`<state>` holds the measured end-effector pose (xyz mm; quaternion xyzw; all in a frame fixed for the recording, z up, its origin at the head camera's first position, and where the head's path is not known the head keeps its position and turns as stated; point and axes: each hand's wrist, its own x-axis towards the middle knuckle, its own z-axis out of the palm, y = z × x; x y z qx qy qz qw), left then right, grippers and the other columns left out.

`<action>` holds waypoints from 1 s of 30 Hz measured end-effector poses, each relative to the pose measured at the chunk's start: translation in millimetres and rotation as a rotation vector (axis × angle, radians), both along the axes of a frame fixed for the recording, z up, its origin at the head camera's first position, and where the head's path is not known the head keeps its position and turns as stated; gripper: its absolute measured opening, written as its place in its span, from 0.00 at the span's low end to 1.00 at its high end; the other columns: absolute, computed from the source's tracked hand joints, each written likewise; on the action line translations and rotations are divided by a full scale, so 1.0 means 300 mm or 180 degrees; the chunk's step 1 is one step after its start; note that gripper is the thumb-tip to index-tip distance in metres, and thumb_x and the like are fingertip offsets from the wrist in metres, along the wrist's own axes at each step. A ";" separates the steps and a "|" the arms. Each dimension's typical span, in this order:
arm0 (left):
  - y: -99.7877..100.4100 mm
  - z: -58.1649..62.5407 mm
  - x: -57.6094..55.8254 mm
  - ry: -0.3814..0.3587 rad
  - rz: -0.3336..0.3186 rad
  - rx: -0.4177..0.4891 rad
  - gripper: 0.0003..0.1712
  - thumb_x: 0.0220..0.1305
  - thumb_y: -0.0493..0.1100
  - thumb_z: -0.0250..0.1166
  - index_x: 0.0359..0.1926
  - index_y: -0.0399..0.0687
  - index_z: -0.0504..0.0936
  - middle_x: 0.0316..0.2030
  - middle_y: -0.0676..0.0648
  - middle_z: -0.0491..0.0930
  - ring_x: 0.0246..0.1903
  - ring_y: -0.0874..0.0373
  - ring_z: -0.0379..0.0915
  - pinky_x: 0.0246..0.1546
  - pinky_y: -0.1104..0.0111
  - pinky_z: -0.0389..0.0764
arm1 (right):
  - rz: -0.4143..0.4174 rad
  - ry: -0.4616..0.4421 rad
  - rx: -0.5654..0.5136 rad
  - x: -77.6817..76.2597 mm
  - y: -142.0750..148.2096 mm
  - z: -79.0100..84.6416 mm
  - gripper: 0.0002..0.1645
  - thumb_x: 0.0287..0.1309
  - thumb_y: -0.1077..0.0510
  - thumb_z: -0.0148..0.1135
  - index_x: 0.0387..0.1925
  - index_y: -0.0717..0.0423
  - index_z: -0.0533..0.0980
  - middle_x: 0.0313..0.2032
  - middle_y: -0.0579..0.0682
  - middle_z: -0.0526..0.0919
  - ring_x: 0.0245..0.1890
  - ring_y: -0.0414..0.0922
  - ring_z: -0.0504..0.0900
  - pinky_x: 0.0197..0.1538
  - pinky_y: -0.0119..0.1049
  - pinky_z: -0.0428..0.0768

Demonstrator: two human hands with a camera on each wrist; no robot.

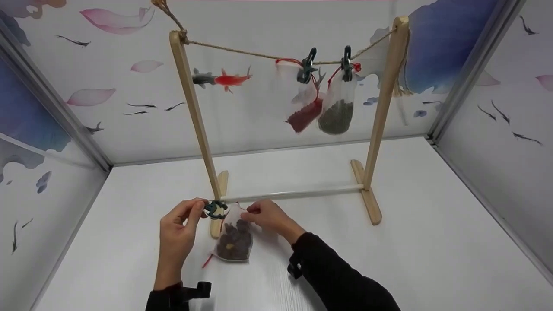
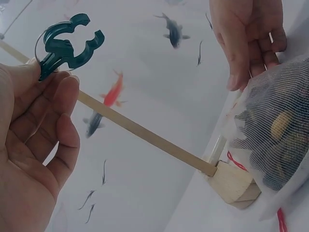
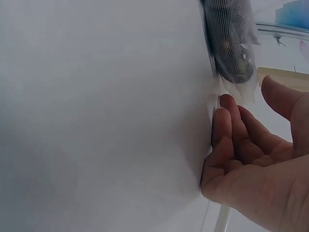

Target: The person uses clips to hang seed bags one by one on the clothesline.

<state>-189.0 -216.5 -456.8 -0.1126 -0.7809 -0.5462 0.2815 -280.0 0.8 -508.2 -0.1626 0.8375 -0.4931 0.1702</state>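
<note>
- Mesh pouch of dark dried pieces lies on the white table, beside the wooden rack's foot.
- Left hand pinches a green clip at the pouch's top.
- Right hand rests straight fingertips on the pouch's upper edge.

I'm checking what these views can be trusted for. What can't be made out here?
- Mesh bag contents: dark lumps, too small and blurred in the head view.
- Right hand grip on the bag: fingertips hidden in the head view; unclear in the right wrist view.
- Green clip handles: covered by the left hand fingers.
</note>
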 end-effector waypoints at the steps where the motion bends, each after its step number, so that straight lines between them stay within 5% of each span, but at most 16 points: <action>1: -0.001 -0.001 0.000 -0.0007 -0.0001 0.0002 0.08 0.72 0.35 0.63 0.45 0.42 0.88 0.37 0.50 0.86 0.35 0.57 0.80 0.41 0.74 0.80 | -0.0049 -0.0002 -0.0017 0.002 -0.009 -0.003 0.20 0.64 0.50 0.69 0.47 0.63 0.85 0.36 0.47 0.87 0.37 0.39 0.81 0.45 0.36 0.79; 7: -0.001 -0.003 -0.002 0.0002 -0.0041 0.0060 0.08 0.72 0.34 0.63 0.45 0.42 0.88 0.37 0.48 0.86 0.35 0.55 0.81 0.41 0.74 0.80 | -0.0237 -0.0095 -0.0095 0.005 -0.033 -0.018 0.16 0.62 0.55 0.71 0.45 0.64 0.85 0.35 0.48 0.87 0.35 0.38 0.81 0.44 0.34 0.79; 21: 0.004 -0.012 -0.011 -0.0036 -0.0033 0.0110 0.07 0.70 0.31 0.64 0.43 0.39 0.88 0.35 0.46 0.86 0.33 0.56 0.81 0.37 0.75 0.80 | -0.0172 -0.0049 -0.0250 0.014 -0.016 -0.034 0.08 0.61 0.61 0.71 0.39 0.62 0.84 0.31 0.46 0.84 0.33 0.38 0.78 0.38 0.31 0.75; 30: 0.047 0.068 0.032 0.0097 0.0052 -0.0046 0.06 0.68 0.26 0.62 0.41 0.29 0.85 0.33 0.40 0.85 0.30 0.48 0.81 0.35 0.78 0.78 | -0.0069 0.0086 -0.0479 0.028 -0.005 -0.048 0.06 0.62 0.62 0.70 0.39 0.62 0.84 0.30 0.46 0.84 0.31 0.37 0.79 0.36 0.29 0.75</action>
